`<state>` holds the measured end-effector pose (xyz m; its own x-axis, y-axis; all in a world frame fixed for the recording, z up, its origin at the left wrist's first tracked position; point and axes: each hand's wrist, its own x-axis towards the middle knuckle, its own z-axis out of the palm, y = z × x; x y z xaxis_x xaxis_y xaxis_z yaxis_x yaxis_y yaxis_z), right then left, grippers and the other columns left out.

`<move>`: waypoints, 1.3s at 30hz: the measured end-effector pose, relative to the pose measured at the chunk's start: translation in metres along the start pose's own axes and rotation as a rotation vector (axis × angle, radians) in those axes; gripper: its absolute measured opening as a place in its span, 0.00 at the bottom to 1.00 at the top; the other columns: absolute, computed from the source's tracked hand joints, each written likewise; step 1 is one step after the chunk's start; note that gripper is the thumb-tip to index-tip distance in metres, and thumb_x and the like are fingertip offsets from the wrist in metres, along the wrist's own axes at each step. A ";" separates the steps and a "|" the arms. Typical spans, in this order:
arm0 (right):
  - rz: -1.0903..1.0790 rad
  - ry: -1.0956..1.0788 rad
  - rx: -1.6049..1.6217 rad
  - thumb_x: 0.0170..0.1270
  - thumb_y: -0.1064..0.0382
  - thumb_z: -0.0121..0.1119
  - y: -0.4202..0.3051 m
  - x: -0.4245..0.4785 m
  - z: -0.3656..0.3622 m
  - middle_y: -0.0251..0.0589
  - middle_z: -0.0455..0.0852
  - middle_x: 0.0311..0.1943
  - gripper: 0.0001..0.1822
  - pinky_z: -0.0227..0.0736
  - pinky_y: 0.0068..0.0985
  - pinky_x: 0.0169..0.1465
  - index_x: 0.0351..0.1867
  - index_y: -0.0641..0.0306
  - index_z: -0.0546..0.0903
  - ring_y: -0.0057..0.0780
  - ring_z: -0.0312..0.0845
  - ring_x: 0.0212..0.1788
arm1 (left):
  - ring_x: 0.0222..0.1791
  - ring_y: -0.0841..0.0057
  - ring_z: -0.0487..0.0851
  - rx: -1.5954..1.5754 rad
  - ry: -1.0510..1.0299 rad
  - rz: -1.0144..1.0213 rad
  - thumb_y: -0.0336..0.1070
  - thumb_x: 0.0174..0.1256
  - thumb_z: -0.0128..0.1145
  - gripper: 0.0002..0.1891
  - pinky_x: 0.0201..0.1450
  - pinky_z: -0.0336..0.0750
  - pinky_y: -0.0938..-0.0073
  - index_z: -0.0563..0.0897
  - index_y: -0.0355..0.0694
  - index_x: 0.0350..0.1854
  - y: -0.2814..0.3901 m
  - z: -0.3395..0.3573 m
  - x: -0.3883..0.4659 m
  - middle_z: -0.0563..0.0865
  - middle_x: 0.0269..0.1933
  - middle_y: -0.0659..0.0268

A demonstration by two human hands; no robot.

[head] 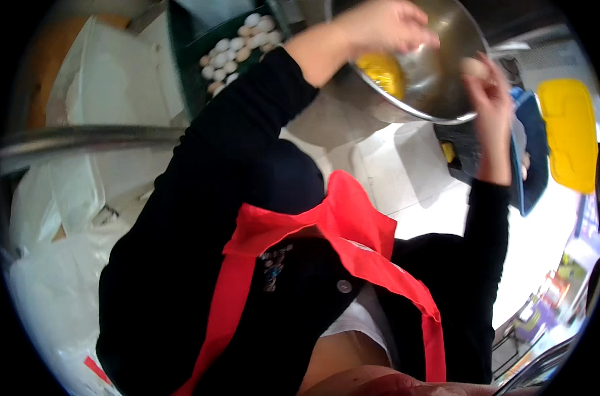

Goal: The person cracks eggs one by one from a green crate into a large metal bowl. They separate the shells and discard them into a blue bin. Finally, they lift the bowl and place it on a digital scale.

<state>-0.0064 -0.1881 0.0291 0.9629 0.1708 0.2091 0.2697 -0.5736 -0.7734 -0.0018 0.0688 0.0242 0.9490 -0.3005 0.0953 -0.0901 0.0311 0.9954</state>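
Note:
A large steel bowl lies before me at the top of the view. Yellow egg yolks are pooled at its near left side. My left hand is over the bowl's mouth, its fingers curled and blurred; whether it holds anything cannot be made out. At the bowl's right rim, my right hand has a pale egg between its fingers; blur hides whether the shell is whole. Beyond my left forearm, a dark green crate contains many white and light brown eggs, partly covered by my sleeve.
A blue bin with pale pieces inside stands below my right hand, beside a yellow plastic tray or lid. White plastic-lined containers and a metal rail are at the left. Light floor tiles show below the bowl.

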 end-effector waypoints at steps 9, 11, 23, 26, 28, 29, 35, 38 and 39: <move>0.323 0.407 -0.831 0.65 0.36 0.52 0.158 -0.012 -0.220 0.46 0.71 0.65 0.39 0.62 0.32 0.68 0.69 0.60 0.63 0.39 0.65 0.68 | 0.39 0.61 0.82 0.896 0.533 -0.454 0.37 0.58 0.60 0.15 0.44 0.78 0.66 0.83 0.34 0.44 -0.139 -0.233 -0.118 0.85 0.41 0.53; 0.314 0.495 -0.967 0.63 0.32 0.48 0.179 -0.021 -0.239 0.50 0.71 0.65 0.41 0.60 0.38 0.68 0.68 0.61 0.65 0.46 0.66 0.67 | 0.38 0.57 0.83 1.033 0.553 -0.565 0.36 0.55 0.62 0.16 0.43 0.78 0.64 0.84 0.33 0.44 -0.206 -0.244 -0.138 0.86 0.40 0.51; 0.364 0.445 -0.806 0.65 0.49 0.60 0.089 -0.055 -0.185 0.46 0.85 0.50 0.29 0.69 0.23 0.58 0.66 0.54 0.71 0.33 0.79 0.55 | 0.50 0.58 0.78 1.406 0.734 -0.560 0.39 0.54 0.67 0.20 0.46 0.77 0.59 0.76 0.37 0.46 -0.276 -0.216 -0.146 0.79 0.49 0.58; 0.346 0.446 -0.769 0.66 0.48 0.59 0.087 -0.056 -0.181 0.44 0.86 0.47 0.28 0.69 0.22 0.58 0.65 0.53 0.71 0.32 0.80 0.54 | 0.50 0.59 0.78 1.378 0.759 -0.596 0.42 0.52 0.69 0.22 0.47 0.76 0.60 0.76 0.38 0.45 -0.273 -0.213 -0.145 0.80 0.47 0.59; 0.328 0.453 -0.749 0.66 0.48 0.59 0.084 -0.054 -0.178 0.44 0.86 0.47 0.27 0.69 0.22 0.57 0.64 0.54 0.72 0.30 0.80 0.53 | 0.50 0.59 0.78 1.374 0.753 -0.636 0.44 0.52 0.69 0.22 0.47 0.76 0.60 0.76 0.39 0.45 -0.278 -0.215 -0.144 0.81 0.46 0.60; 0.320 0.456 -0.740 0.66 0.48 0.59 0.083 -0.054 -0.178 0.44 0.86 0.47 0.27 0.69 0.21 0.56 0.64 0.54 0.73 0.29 0.81 0.52 | 0.50 0.60 0.79 1.405 0.772 -0.637 0.45 0.52 0.68 0.22 0.46 0.75 0.60 0.77 0.40 0.44 -0.280 -0.215 -0.143 0.81 0.46 0.60; 0.376 0.415 -0.749 0.68 0.40 0.51 0.080 -0.059 -0.179 0.43 0.80 0.58 0.29 0.62 0.37 0.68 0.65 0.51 0.71 0.39 0.72 0.63 | 0.49 0.57 0.80 1.213 0.878 -0.772 0.47 0.52 0.65 0.18 0.50 0.73 0.56 0.82 0.39 0.38 -0.295 -0.225 -0.136 0.84 0.44 0.58; 0.385 0.436 -0.716 0.68 0.40 0.50 0.077 -0.060 -0.179 0.43 0.80 0.58 0.29 0.61 0.39 0.68 0.65 0.50 0.71 0.40 0.71 0.64 | 0.48 0.56 0.81 0.997 0.911 -0.888 0.48 0.54 0.62 0.17 0.50 0.74 0.56 0.83 0.39 0.38 -0.300 -0.230 -0.134 0.85 0.44 0.56; 0.376 0.441 -0.709 0.68 0.40 0.51 0.076 -0.061 -0.179 0.43 0.80 0.58 0.29 0.61 0.39 0.68 0.65 0.50 0.71 0.40 0.71 0.64 | 0.48 0.56 0.81 0.948 0.910 -0.906 0.48 0.55 0.61 0.17 0.50 0.74 0.57 0.83 0.39 0.38 -0.301 -0.230 -0.135 0.85 0.44 0.55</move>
<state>-0.0430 -0.3850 0.0646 0.8668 -0.3648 0.3398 -0.2590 -0.9119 -0.3184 -0.0330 0.3189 -0.2886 0.6160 0.7646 -0.1895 0.7609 -0.5153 0.3944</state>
